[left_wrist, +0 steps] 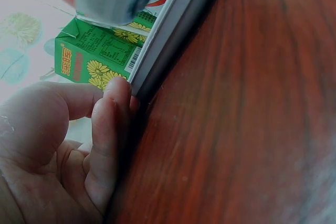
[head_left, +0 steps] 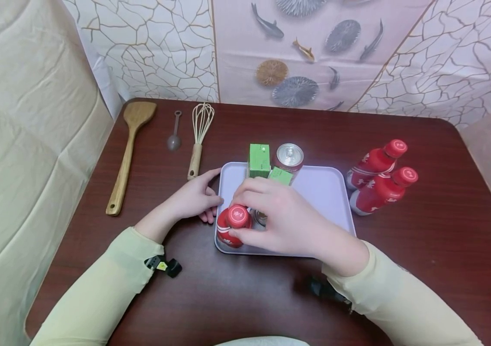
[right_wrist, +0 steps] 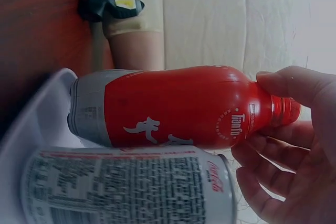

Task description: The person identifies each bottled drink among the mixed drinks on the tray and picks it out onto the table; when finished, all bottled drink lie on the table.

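A red-capped Tianfu soda bottle [head_left: 229, 233] stands upright in the left front corner of a pale lilac tray [head_left: 325, 192]. My right hand [head_left: 282, 216] grips the bottle at its neck, just below the cap, with the thumb on one side and fingers on the other. Beside the bottle stands a Coca-Cola can [right_wrist: 131, 187], mostly hidden under the right hand in the head view. At the tray's left edge, my left hand [head_left: 195, 197] pinches the rim between thumb and fingers. Green drink cartons [head_left: 259, 161] and another can [head_left: 290, 156] stand at the tray's back.
Two more red bottles [head_left: 377, 192] stand right of the tray. Left of it lie a wooden spatula [head_left: 128, 154], a small measuring spoon [head_left: 174, 139] and a whisk [head_left: 199, 134] on the dark wood table [head_left: 444, 250]. Patterned cloth [head_left: 163, 53] hangs behind the table.
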A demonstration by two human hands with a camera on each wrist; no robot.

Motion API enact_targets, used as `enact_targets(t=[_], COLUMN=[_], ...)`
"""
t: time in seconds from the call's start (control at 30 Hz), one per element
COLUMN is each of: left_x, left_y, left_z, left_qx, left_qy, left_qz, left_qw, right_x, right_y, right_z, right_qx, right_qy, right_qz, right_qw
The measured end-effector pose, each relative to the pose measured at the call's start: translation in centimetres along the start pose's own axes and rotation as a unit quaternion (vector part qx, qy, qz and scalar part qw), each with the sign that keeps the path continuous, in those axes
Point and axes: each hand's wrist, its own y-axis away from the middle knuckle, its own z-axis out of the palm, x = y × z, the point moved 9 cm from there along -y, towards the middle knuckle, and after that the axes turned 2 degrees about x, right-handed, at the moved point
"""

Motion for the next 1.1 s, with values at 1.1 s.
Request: enact_targets(t=[1.1], left_x=[0.0], left_y=[0.0], left_z=[0.0], left_qx=[0.004], left_qy=[-0.008], left_qz=[-0.003], left_qw=[1.0000], right_x=[-0.8], right_y=[4.8], right_z=[-0.9], right_qx=[-0.039], right_qy=[0.027], right_qz=[0.007], right_qw=[0.9988])
